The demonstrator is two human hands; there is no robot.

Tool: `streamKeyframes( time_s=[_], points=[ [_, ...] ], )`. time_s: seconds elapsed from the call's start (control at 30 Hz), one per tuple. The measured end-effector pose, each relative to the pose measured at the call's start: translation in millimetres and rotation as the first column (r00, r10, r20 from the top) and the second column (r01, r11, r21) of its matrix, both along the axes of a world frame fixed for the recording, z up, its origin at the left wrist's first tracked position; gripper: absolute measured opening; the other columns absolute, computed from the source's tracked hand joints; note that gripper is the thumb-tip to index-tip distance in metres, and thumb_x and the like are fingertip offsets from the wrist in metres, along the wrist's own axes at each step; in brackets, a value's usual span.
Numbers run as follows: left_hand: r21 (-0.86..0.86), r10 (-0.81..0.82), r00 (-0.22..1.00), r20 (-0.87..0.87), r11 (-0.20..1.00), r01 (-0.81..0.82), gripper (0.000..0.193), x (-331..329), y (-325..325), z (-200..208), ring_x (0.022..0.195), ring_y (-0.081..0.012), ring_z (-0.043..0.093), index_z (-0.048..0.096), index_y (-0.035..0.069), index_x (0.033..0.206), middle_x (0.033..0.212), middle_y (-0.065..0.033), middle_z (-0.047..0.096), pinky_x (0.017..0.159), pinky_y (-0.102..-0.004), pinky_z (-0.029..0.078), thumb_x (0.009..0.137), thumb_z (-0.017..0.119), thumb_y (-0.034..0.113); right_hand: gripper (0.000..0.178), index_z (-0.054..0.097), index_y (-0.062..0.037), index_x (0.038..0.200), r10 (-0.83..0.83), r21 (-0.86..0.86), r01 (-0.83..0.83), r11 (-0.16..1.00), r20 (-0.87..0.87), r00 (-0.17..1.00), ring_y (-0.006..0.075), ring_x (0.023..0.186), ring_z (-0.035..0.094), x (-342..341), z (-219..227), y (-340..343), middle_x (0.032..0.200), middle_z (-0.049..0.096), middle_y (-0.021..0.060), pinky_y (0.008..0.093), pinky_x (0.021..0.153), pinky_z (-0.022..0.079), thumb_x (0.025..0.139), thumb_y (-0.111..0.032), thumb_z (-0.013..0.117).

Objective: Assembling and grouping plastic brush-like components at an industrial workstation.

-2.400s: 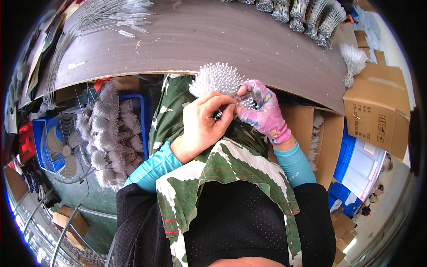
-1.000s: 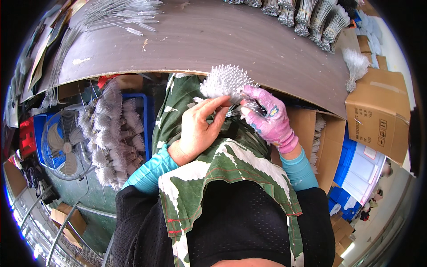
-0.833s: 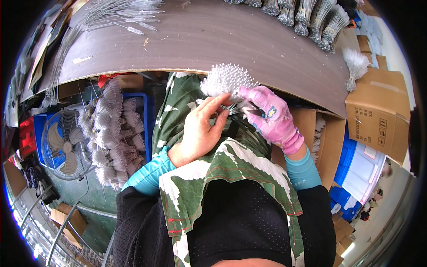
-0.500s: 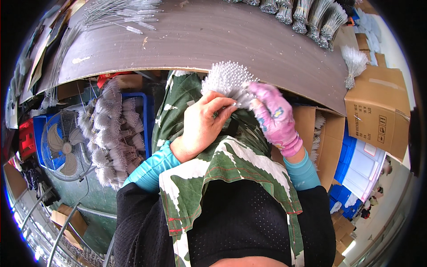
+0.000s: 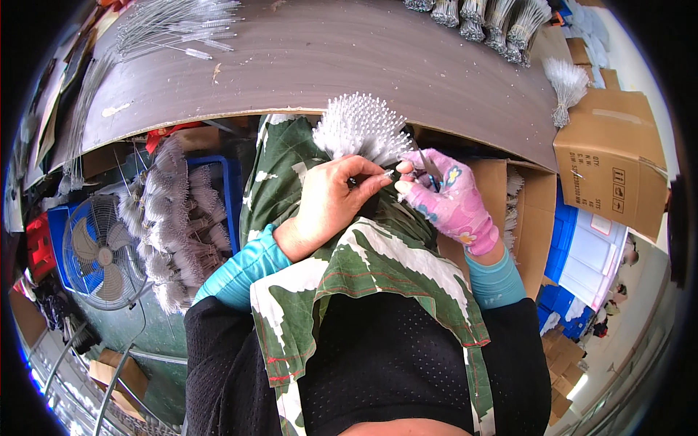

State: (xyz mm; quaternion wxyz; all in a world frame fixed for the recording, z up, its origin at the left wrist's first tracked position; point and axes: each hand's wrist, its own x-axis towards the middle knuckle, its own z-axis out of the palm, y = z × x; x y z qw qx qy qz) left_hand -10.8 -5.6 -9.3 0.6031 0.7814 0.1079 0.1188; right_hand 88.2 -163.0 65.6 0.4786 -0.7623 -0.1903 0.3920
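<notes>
Seen from above, a seated person works in their lap, just below the near edge of a long brown table point(image 5: 327, 65). Their bare left hand point(image 5: 327, 207) is closed around the stems of a white bristly bunch point(image 5: 360, 131), whose tips fan out toward the table edge. The right hand point(image 5: 451, 207), in a pink flowered glove, pinches small scissors point(image 5: 427, 171) touching the right side of that bunch. A green and white patterned apron point(image 5: 378, 269) covers the lap beneath both hands.

To the left, a blue crate point(image 5: 231, 192) holds many grey, fluffy bunches point(image 5: 171, 218) standing close together. Farther left, a blue fan point(image 5: 98, 251) sits on the floor. To the right, an open cardboard box point(image 5: 527, 218) stands just beside the right wrist; what lies inside is hard to make out. Beyond it are blue and white bins point(image 5: 585, 254). At the far right, a closed brown carton point(image 5: 611, 160) rests at the table's end, with small dark handling symbols on its side. A loose white bunch point(image 5: 563, 83) lies beside it. More bundles point(image 5: 487, 18) line the far edge of the table, and thin loose wires point(image 5: 174, 25) lie at its far left.
</notes>
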Motion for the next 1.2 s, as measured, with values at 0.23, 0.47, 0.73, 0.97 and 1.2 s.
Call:
streamKeyframes(
  time_s=[0.23,0.47,0.73,0.97,1.2],
  points=[
    [0.011,-0.03,0.999,0.037,0.999,0.03,0.013,3.3,-2.3,3.1,0.059,-0.0211,0.061,0.068,0.007,0.08,0.071,-0.0071,0.064,0.054,-0.0305,0.047,0.075,0.072,0.019,0.017,0.059,0.0006,0.097,0.035,-0.011,-0.033,0.999,0.225,0.974,0.005,0.074,0.053,-5.4,-11.9,4.3,0.086,0.06,0.0008,0.0206,0.069,0.046,0.08,0.0,0.061],
    [0.041,-0.02,0.999,0.049,0.999,0.018,0.012,7.0,-3.2,-1.2,0.058,-0.0177,0.06,0.068,0.006,0.08,0.07,-0.0063,0.064,0.054,-0.0286,0.047,0.074,0.073,0.015,0.011,0.061,0.0021,0.085,0.008,0.054,-0.027,0.998,0.33,0.944,0.017,0.066,0.06,0.2,-15.1,5.9,0.073,0.061,0.0125,0.0287,0.062,0.047,0.079,-0.007,0.062],
    [0.11,-0.022,0.997,0.077,0.994,0.014,0.012,6.3,-4.3,-2.0,0.058,-0.0152,0.059,0.068,0.004,0.083,0.068,-0.0072,0.062,0.053,-0.0268,0.045,0.075,0.073,0.012,0.011,0.06,0.0005,0.083,0.001,-0.032,0.018,0.999,0.519,0.855,0.0211,0.062,0.059,7.1,-18.5,7.5,0.069,0.06,0.0132,0.0302,0.059,0.047,0.079,-0.009,0.062],
    [0.021,0.002,0.998,0.068,1.0,-0.003,0.014,4.8,-0.7,-3.6,0.059,-0.0216,0.062,0.069,0.008,0.083,0.071,-0.007,0.063,0.053,-0.0305,0.047,0.076,0.072,0.019,0.007,0.06,0.0004,0.091,-0.114,0.219,0.093,0.971,0.086,0.99,0.0075,0.076,0.056,7.9,-23.0,-1.9,0.086,0.061,0.002,0.0225,0.07,0.047,0.084,0.0,0.059],
    [0.058,0.001,0.998,0.062,0.998,-0.005,0.013,6.9,-2.9,-6.0,0.059,-0.0214,0.062,0.069,0.008,0.082,0.071,-0.0063,0.063,0.053,-0.0302,0.047,0.075,0.073,0.019,0.008,0.059,0.0006,0.089,-0.004,0.1,-0.033,0.994,0.345,0.939,0.0056,0.074,0.054,1.0,-23.2,4.6,0.083,0.061,0.0017,0.0215,0.066,0.046,0.081,0.0,0.06]
  ],
)
